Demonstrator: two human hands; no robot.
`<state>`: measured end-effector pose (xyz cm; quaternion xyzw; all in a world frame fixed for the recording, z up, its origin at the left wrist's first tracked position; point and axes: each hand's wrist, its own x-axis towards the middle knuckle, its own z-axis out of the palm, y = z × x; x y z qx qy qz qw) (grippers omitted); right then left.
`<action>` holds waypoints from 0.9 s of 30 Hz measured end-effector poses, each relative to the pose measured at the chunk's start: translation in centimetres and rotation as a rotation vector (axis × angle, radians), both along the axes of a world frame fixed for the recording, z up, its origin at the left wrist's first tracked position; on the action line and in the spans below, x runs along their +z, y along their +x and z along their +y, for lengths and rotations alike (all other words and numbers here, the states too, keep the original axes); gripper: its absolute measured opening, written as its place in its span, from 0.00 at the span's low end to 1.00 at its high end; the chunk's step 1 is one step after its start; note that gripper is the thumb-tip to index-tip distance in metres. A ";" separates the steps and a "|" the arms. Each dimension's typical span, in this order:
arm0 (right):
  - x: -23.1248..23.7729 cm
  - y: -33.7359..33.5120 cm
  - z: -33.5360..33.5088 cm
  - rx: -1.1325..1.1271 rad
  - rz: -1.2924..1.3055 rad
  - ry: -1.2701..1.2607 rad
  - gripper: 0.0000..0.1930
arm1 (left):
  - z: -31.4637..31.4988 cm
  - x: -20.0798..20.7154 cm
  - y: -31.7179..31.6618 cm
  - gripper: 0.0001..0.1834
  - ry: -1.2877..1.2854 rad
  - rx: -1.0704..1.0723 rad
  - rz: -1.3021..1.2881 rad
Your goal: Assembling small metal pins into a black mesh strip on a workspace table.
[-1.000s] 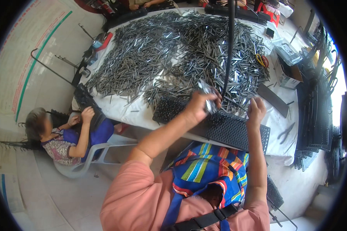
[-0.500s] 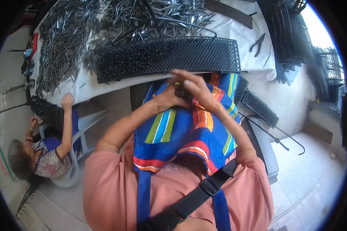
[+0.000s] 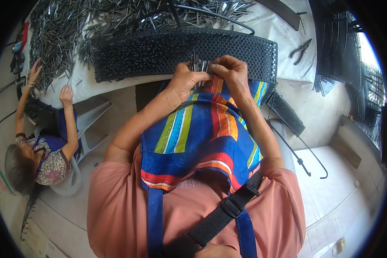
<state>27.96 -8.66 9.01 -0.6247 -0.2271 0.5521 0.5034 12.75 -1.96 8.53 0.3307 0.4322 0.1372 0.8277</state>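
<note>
A bundle of thin dark metal strips (image 3: pixel 199 68) stands roughly upright in my left hand (image 3: pixel 184 82), whose fingers are closed round it. At the bundle's right end my right hand (image 3: pixel 234 72) is closed in a pinch; whatever lies between its fingertips is too small to make out. Both hands are at the near edge of a long black perforated panel (image 3: pixel 241 53), over my striped blue apron (image 3: pixel 176 131). Small pins fill many holes on the panel's left part, while its right part shows bare holes.
Loose metal strips (image 3: pixel 56 38) lie heaped on the white-covered table (image 3: pixel 288 71). Pliers (image 3: pixel 300 51) rest at the right. Black racks (image 3: pixel 335 47) stand farther right. Another pin-covered panel (image 3: pixel 286 114) leans below. A co-worker (image 3: pixel 51 159) sits at the left, hands by the heap.
My hands have moved up to the panel's edge and apart; the strips in my left hand now show clearly. The co-worker's hands have moved onto the heap's edge.
</note>
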 end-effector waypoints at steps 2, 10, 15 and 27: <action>0.3 0.5 -0.4 -0.227 -0.272 -0.021 0.07 | 0.4 0.2 -0.2 0.09 -0.069 0.004 0.028; -4.4 14.1 -2.4 -0.215 -0.845 -0.516 0.32 | 1.1 -0.3 -0.3 0.08 -0.067 -0.007 0.027; -4.5 13.3 -2.5 -0.222 -0.969 -0.466 0.33 | 1.2 -0.3 -1.0 0.06 -0.118 0.059 0.006; -0.8 5.3 -1.4 -0.174 -1.683 0.108 0.22 | -0.3 0.6 -0.1 0.05 -0.154 0.083 0.062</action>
